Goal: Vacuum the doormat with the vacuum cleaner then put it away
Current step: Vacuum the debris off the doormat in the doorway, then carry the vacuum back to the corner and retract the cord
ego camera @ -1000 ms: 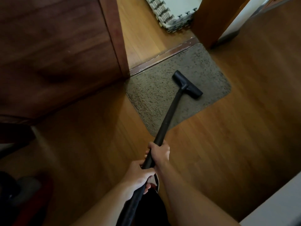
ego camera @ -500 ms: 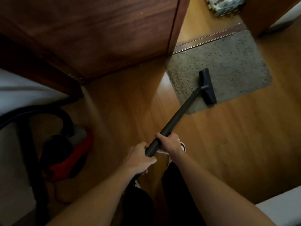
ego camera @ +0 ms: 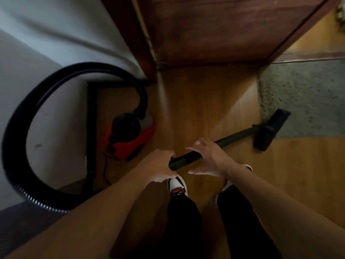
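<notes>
The grey-brown doormat lies on the wooden floor at the right. The black floor nozzle rests across the mat's near left corner, partly on bare floor. The black wand runs from the nozzle back to my hands. My left hand is closed around the wand's near end. My right hand lies over the wand with fingers and thumb spread, not clenched. The red and black vacuum cleaner body stands on the floor to the left, and its black hose loops wide in front of the white wall.
A dark wooden door stands open ahead, and its edge meets the mat's far left corner. A white wall with a dark skirting fills the left. A thin cord trails from the vacuum body. My white shoes stand just below my hands.
My view has swung left, bringing the vacuum body and hose into sight. The nozzle has slid from the mat's middle to its near left corner. My right hand's fingers have spread open.
</notes>
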`<state>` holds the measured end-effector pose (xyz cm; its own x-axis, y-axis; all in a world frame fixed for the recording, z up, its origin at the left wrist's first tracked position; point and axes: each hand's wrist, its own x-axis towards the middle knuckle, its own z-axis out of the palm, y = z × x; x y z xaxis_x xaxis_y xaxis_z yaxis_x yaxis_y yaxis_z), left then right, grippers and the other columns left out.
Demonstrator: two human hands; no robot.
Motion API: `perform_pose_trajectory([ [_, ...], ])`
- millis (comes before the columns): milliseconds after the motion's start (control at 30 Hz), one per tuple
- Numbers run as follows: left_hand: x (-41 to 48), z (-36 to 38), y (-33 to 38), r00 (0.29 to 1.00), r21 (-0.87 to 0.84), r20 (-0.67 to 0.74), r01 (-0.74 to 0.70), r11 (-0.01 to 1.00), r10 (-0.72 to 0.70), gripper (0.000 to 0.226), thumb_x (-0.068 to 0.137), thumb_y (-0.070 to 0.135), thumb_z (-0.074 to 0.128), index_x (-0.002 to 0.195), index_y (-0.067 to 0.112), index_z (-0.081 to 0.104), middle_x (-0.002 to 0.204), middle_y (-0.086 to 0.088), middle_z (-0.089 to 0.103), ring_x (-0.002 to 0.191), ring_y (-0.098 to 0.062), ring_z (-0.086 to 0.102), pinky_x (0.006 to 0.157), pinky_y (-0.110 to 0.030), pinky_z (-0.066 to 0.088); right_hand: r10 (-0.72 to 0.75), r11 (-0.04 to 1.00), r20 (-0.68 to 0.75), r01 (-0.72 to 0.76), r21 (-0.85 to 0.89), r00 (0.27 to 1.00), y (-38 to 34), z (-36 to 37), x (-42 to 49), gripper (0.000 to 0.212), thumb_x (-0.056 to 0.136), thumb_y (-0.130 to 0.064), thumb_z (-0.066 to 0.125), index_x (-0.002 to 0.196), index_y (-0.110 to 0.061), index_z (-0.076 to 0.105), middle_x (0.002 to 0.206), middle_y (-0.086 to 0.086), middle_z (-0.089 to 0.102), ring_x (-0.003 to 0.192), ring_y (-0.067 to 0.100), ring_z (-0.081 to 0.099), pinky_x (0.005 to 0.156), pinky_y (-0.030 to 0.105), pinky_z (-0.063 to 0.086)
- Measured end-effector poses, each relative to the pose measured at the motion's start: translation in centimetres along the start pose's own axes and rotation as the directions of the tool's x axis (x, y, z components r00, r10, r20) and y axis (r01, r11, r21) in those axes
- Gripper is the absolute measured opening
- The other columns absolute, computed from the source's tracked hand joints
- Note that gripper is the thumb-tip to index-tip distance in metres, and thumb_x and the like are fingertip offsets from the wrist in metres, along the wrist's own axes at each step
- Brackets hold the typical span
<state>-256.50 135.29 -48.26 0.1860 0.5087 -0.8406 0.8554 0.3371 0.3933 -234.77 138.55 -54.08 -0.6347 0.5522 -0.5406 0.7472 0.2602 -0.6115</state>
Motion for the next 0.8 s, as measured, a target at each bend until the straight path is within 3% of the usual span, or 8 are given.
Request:
perform_pose_trajectory([
  [167,-1.8,-2.6,-4.2,0.994,0.142,-0.084,-0.051,0.989,0.064,0.025,0.079,0.028,0.073,0.093,0.020,0.054,0.077,0.002,0.060,0.058,-0.012,0.059,0.051,-0.028,0.049,-0.200,0.980,0.046,0.199,0.025,0.979,-5.9,1.8,5.3,0.056,0.076,-0.045,0.084,0.121,-0.019,0.062,0.098,-0.015,0.050,0.083,0.003,0.047,0.076,0.026,0.039],
  [267,-2.8,-3.5,-6.9,0.991,0.142,-0.109,-0.063,0.988,0.079,0.027,0.080,0.030,0.073,0.091,0.025,0.049,0.077,0.006,0.057,0.061,-0.007,0.056,0.053,-0.024,0.042,-0.166,0.982,0.101,0.155,0.105,0.981,-8.5,2.1,7.7,0.024,0.081,-0.032,0.083,0.097,-0.024,0.067,0.086,-0.018,0.058,0.077,0.002,0.055,0.071,0.025,0.047],
  [333,-3.4,-3.9,-8.1,0.990,0.179,-0.125,-0.036,0.983,0.059,0.028,0.080,0.034,0.072,0.094,0.027,0.049,0.080,0.007,0.057,0.065,-0.007,0.056,0.057,-0.024,0.043,-0.128,0.979,0.139,0.102,0.177,0.982,-9.6,2.5,9.2,0.020,0.077,-0.024,0.084,0.081,-0.029,0.065,0.079,-0.014,0.063,0.075,0.003,0.059,0.070,0.029,0.051],
  [467,-5.0,-5.1,-9.3,0.955,0.261,-0.283,-0.016,0.965,0.092,0.038,0.080,0.046,0.067,0.114,0.031,0.058,0.092,0.012,0.063,0.080,-0.011,0.061,0.065,-0.027,0.047,-0.139,0.964,0.170,0.093,0.250,0.976,-10.9,3.4,11.5,0.017,0.073,-0.017,0.084,0.086,-0.022,0.074,0.082,-0.002,0.072,0.078,0.015,0.067,0.072,0.045,0.057],
  [600,-7.9,-5.6,-9.6,0.784,0.196,-0.558,-0.194,0.961,0.272,0.044,0.084,0.046,0.064,0.123,0.026,0.060,0.113,0.013,0.066,0.098,-0.007,0.063,0.080,-0.027,0.053,-0.247,0.935,0.117,0.205,0.289,0.962,-12.2,3.6,12.9,0.032,0.076,-0.015,0.085,0.083,-0.042,0.070,0.087,0.001,0.074,0.078,0.018,0.068,0.066,0.029,0.053],
  [633,-8.7,-5.4,-9.6,0.726,0.144,-0.622,-0.263,0.954,0.294,0.043,0.084,0.041,0.065,0.122,0.022,0.061,0.112,0.011,0.066,0.099,-0.007,0.063,0.083,-0.029,0.055,-0.254,0.930,0.115,0.211,0.300,0.960,-12.5,3.6,13.4,0.028,0.075,-0.015,0.085,0.085,-0.039,0.072,0.090,0.004,0.074,0.081,0.020,0.068,0.068,0.031,0.054],
  [700,-10.2,-4.2,-9.7,0.616,0.015,-0.735,-0.402,0.916,0.283,0.039,0.084,0.029,0.070,0.119,0.013,0.064,0.110,0.005,0.068,0.100,-0.008,0.065,0.087,-0.027,0.055,-0.269,0.921,0.096,0.227,0.316,0.958,-12.7,3.6,14.2,0.021,0.075,-0.015,0.086,0.091,-0.023,0.075,0.091,0.007,0.074,0.084,0.020,0.068,0.072,0.036,0.054],
  [800,-11.7,-1.1,-10.4,0.494,-0.148,-0.858,-0.503,0.851,0.143,0.034,0.084,0.021,0.072,0.114,0.006,0.067,0.107,0.003,0.070,0.097,-0.009,0.068,0.085,-0.024,0.056,-0.308,0.902,0.041,0.278,0.331,0.951,-12.8,3.0,15.2,0.023,0.075,-0.014,0.084,0.080,-0.032,0.070,0.074,-0.007,0.068,0.070,0.006,0.063,0.062,0.025,0.049],
])
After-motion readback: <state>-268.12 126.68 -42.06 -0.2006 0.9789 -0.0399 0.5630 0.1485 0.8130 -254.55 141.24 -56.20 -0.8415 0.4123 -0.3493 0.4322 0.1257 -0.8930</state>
